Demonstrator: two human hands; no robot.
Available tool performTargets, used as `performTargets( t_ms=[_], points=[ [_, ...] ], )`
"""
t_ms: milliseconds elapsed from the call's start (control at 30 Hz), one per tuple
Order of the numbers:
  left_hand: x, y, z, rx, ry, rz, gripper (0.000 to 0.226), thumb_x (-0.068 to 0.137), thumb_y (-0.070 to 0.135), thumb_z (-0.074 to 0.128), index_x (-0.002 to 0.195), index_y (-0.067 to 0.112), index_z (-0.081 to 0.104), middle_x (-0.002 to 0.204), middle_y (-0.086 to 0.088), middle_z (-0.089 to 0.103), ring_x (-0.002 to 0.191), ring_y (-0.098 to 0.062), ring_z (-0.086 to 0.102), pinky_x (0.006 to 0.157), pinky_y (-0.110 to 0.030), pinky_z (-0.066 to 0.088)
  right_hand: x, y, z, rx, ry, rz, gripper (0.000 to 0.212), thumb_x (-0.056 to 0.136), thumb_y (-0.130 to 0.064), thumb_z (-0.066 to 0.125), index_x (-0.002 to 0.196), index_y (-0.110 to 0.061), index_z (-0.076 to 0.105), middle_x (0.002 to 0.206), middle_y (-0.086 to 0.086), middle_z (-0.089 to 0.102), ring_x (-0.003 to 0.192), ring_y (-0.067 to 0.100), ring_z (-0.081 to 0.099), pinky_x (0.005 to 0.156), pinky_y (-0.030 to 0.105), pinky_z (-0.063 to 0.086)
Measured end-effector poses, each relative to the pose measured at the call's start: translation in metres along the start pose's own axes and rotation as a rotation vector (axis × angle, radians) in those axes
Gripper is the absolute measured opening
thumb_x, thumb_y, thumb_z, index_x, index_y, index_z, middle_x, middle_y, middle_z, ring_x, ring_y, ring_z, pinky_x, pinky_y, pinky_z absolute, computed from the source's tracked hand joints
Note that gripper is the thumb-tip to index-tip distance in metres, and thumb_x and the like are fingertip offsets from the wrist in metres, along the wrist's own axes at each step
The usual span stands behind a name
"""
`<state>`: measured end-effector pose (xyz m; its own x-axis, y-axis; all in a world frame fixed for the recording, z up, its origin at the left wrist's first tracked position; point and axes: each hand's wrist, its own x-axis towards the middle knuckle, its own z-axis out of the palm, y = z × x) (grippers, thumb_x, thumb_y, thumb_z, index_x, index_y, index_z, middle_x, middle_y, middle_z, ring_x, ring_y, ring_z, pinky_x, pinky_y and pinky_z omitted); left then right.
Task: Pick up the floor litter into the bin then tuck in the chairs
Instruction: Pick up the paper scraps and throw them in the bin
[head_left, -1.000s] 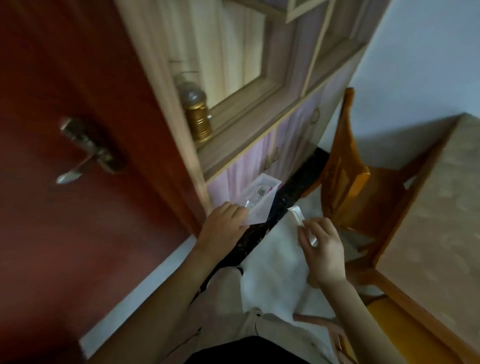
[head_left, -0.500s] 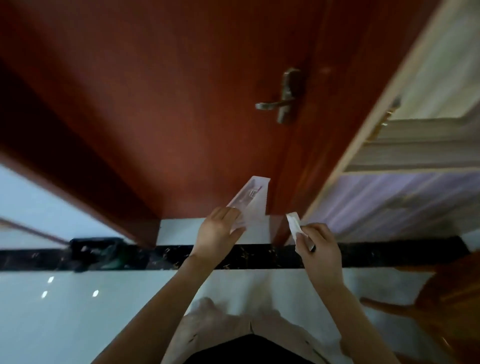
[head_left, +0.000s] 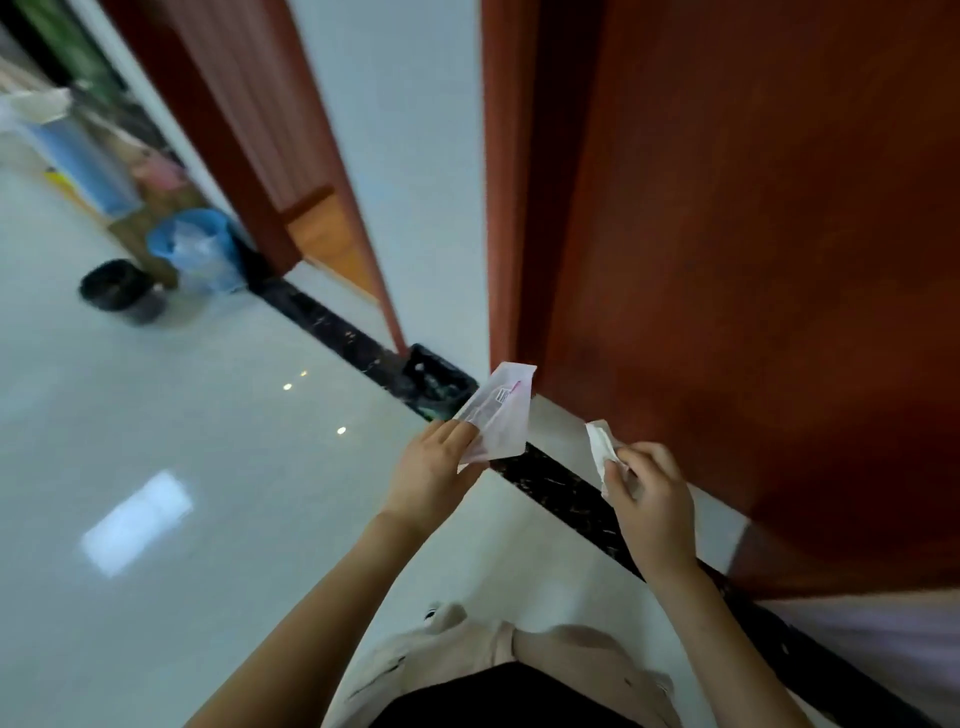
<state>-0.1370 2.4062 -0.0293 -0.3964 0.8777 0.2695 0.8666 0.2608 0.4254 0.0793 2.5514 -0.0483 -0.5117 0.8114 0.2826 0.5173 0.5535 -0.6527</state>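
Note:
My left hand (head_left: 434, 467) pinches a flat clear-and-white plastic wrapper (head_left: 501, 415) with a small printed label, held out in front of me. My right hand (head_left: 649, 488) grips a small crumpled white scrap of paper (head_left: 600, 449) that sticks up above my fingers. Just beyond the wrapper a black bin (head_left: 436, 382) with a dark liner stands on the floor against the wall, beside the red-brown door frame. No chair is in view.
A red-brown door (head_left: 753, 260) fills the right side. A black marble strip (head_left: 566, 499) runs along the glossy white floor (head_left: 182, 467). At far left stand a blue bin with a clear liner (head_left: 195, 249), a small black bin (head_left: 122, 291) and blurred clutter.
The view has swung left, from the cabinet and chair past the door to the open floor. The black bin now lies just ahead. Both hands keep the same hold on their litter.

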Motion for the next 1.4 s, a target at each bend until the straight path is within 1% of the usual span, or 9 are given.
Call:
performTargets(
  t_ms=[267, 300, 400, 467, 700, 867, 1033, 1233, 1400],
  points=[
    [-0.049, -0.149, -0.094, 0.042, 0.108, -0.32, 0.027, 0.073, 0.016, 0.079, 0.085, 0.014, 0.056, 0.078, 0.002, 0.059, 0.074, -0.023, 0.051, 0.059, -0.03, 0.044, 0.045, -0.122, 0.123, 0.133, -0.198, -0.09, 0.011, 0.089, -0.004, 0.068, 0.098, 0.001, 0.071, 0.098, 0.003, 0.058, 0.081, 0.018, 0.059, 0.068, 0.005, 0.042],
    [-0.051, -0.162, -0.099, 0.045, 0.116, -0.353, 0.027, 0.073, 0.016, 0.079, 0.085, 0.015, 0.055, 0.078, 0.003, 0.059, 0.074, -0.023, 0.051, 0.059, -0.029, 0.042, 0.051, -0.131, 0.135, 0.141, -0.212, -0.103, 0.01, 0.089, -0.003, 0.068, 0.098, 0.001, 0.07, 0.098, 0.003, 0.058, 0.082, 0.02, 0.06, 0.069, 0.008, 0.045],
    [-0.052, -0.199, -0.102, 0.033, 0.124, -0.441, 0.027, 0.074, 0.017, 0.078, 0.085, 0.016, 0.054, 0.077, 0.005, 0.058, 0.074, -0.021, 0.048, 0.057, -0.028, 0.038, 0.072, -0.147, 0.171, 0.151, -0.26, -0.136, 0.009, 0.089, -0.005, 0.067, 0.097, -0.002, 0.07, 0.098, 0.002, 0.059, 0.081, 0.021, 0.06, 0.066, 0.037, 0.054],
    [-0.047, -0.223, -0.1, 0.023, 0.11, -0.499, 0.027, 0.074, 0.016, 0.078, 0.084, 0.015, 0.053, 0.077, 0.006, 0.057, 0.074, -0.02, 0.047, 0.057, -0.028, 0.035, 0.089, -0.151, 0.193, 0.148, -0.273, -0.136, 0.008, 0.089, -0.005, 0.068, 0.096, -0.003, 0.07, 0.098, 0.002, 0.059, 0.08, 0.02, 0.06, 0.067, 0.043, 0.054],
    [0.021, -0.316, -0.101, -0.002, 0.071, -0.593, 0.026, 0.073, 0.014, 0.078, 0.082, 0.015, 0.054, 0.074, 0.009, 0.055, 0.072, -0.015, 0.042, 0.056, -0.027, 0.033, 0.174, -0.172, 0.266, 0.135, -0.313, -0.067, 0.009, 0.09, -0.008, 0.068, 0.097, -0.002, 0.07, 0.098, 0.0, 0.056, 0.082, 0.023, 0.06, 0.07, 0.039, 0.053],
    [0.1, -0.373, -0.119, -0.022, 0.049, -0.531, 0.026, 0.074, 0.016, 0.078, 0.082, 0.015, 0.054, 0.076, 0.007, 0.058, 0.074, -0.017, 0.047, 0.057, -0.031, 0.041, 0.248, -0.201, 0.307, 0.141, -0.27, -0.053, 0.009, 0.089, -0.006, 0.068, 0.095, 0.0, 0.069, 0.096, 0.002, 0.056, 0.076, 0.019, 0.059, 0.069, 0.028, 0.05],
    [0.161, -0.42, -0.13, -0.051, 0.039, -0.428, 0.026, 0.072, 0.014, 0.08, 0.083, 0.013, 0.056, 0.075, 0.005, 0.059, 0.072, -0.013, 0.042, 0.059, -0.024, 0.034, 0.293, -0.227, 0.338, 0.1, -0.199, -0.013, 0.011, 0.088, -0.006, 0.069, 0.096, 0.001, 0.07, 0.096, 0.002, 0.056, 0.073, 0.018, 0.058, 0.066, 0.023, 0.047],
    [0.211, -0.497, -0.127, -0.092, -0.123, -0.226, 0.026, 0.072, 0.014, 0.08, 0.084, 0.013, 0.057, 0.077, 0.005, 0.06, 0.073, -0.012, 0.041, 0.061, -0.025, 0.036, 0.301, -0.246, 0.383, 0.017, -0.079, 0.124, 0.006, 0.087, -0.005, 0.07, 0.092, 0.0, 0.07, 0.094, 0.006, 0.059, 0.073, 0.02, 0.058, 0.067, 0.027, 0.047],
    [0.252, -0.553, -0.118, -0.094, -0.324, -0.024, 0.026, 0.074, 0.018, 0.079, 0.084, 0.014, 0.056, 0.081, 0.003, 0.062, 0.075, -0.02, 0.05, 0.061, -0.033, 0.046, 0.278, -0.264, 0.417, -0.003, 0.062, 0.358, 0.005, 0.089, -0.005, 0.067, 0.092, -0.001, 0.069, 0.095, 0.005, 0.057, 0.077, 0.017, 0.055, 0.07, 0.026, 0.045]
  ],
)
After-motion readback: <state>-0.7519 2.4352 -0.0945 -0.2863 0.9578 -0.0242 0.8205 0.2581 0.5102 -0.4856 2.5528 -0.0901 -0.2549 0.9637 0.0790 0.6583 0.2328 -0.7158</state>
